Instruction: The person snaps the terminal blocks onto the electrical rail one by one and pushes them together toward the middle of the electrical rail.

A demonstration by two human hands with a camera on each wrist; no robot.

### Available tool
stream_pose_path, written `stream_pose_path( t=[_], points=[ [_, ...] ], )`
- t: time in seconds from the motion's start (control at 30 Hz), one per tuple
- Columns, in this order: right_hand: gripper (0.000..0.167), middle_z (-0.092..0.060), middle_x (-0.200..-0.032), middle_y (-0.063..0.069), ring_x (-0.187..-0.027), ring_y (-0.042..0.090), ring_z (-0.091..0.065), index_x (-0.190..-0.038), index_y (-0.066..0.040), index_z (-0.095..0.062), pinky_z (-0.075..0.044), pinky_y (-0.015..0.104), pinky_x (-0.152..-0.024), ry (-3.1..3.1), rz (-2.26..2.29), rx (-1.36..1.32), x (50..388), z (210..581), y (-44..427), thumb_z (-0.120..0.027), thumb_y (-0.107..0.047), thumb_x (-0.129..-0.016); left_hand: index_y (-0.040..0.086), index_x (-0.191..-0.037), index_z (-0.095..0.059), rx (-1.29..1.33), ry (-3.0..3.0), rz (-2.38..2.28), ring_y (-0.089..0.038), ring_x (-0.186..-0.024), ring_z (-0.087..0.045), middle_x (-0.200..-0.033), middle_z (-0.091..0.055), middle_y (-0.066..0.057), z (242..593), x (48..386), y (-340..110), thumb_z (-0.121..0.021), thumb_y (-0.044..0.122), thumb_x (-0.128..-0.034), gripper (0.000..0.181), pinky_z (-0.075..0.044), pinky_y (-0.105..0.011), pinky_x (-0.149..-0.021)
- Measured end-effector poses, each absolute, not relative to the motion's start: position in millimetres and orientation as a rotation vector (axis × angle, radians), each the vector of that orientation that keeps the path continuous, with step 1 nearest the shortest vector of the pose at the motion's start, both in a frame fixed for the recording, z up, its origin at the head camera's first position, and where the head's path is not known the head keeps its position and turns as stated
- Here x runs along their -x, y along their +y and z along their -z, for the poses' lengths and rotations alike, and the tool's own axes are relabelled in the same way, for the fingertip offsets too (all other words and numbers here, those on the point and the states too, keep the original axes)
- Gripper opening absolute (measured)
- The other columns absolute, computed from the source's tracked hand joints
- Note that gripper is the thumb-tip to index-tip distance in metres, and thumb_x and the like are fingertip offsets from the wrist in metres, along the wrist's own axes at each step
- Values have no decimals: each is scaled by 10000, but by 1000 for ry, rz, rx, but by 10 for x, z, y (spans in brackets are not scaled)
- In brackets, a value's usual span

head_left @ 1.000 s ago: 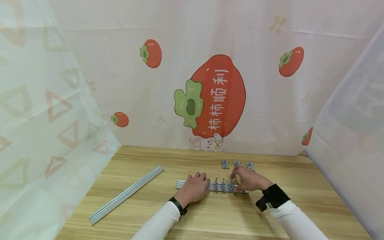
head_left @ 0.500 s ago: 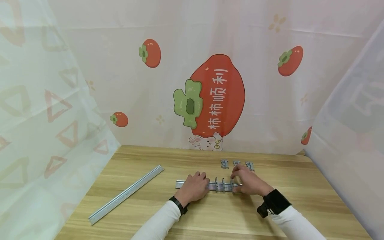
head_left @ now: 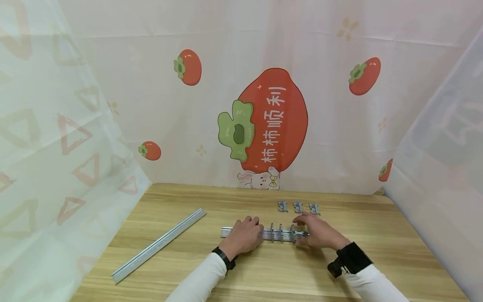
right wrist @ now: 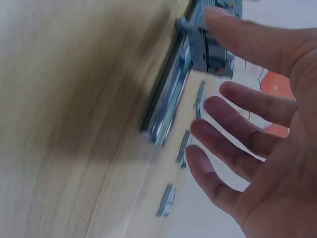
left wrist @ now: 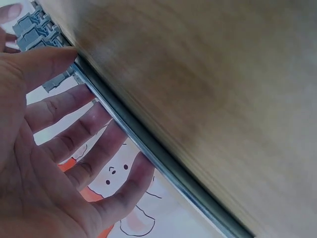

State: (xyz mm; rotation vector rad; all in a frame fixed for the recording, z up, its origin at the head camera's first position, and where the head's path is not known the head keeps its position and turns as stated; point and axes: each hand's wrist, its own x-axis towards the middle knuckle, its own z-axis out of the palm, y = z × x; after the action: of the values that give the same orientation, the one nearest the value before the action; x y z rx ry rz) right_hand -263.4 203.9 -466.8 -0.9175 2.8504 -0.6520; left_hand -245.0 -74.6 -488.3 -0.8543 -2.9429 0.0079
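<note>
Now, right hand (head_left: 320, 233): fingers loosened, touch unclear
Left hand (head_left: 243, 237): fingers gripping rail (head_left: 286, 236)
Third block (head_left: 292, 233): apparently seated

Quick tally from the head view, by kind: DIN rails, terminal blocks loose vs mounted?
DIN rails: 2
Loose terminal blocks: 3
Mounted terminal blocks in plain sight: 3
Total: 8 (left hand covers part of one rail)

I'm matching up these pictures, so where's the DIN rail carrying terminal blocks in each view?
Head: DIN rail, below centre, slightly right.
Left wrist: DIN rail, diagonal, upper left to lower right.
Right wrist: DIN rail, slanting from top to centre.
Shared landmark: the mounted terminal blocks.
</note>
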Motion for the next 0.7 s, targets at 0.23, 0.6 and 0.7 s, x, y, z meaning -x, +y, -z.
stream_pose_path(
  t=[0.23,0.6,0.7],
  points=[
    [341,-663,-979,6,-881,194,-633,-1077,-30,-730,-538,380,-766,2782,677,977,2732,4752,2112,-849,-60,-759,203,-1167,-751,857,-2970,108,-183,-959,-546,-1007,-563,32,4857,2461,-759,-659,337,-992,239,-519,-460,-789],
    [313,-638,-985,-18,-876,148,-634,-1055,-60,-738,-542,358,-761,2712,766,1003,2818,4812,1850,-851,-134,-773,229,-1176,-741,866,-2962,62,-192,-996,-544,-1047,-556,39,4907,2478,-769,-635,386,-1008,254,-520,-474,-822],
    [300,-638,-946,-24,-836,135,-616,-1025,-66,-738,-534,350,-737,2729,743,995,2826,4799,1732,-854,-144,-760,226,-1162,-746,865,-2952,58,-195,-989,-548,-1044,-560,38,4894,2484,-777,-645,386,-1003,247,-524,-478,-816]
  ],
)
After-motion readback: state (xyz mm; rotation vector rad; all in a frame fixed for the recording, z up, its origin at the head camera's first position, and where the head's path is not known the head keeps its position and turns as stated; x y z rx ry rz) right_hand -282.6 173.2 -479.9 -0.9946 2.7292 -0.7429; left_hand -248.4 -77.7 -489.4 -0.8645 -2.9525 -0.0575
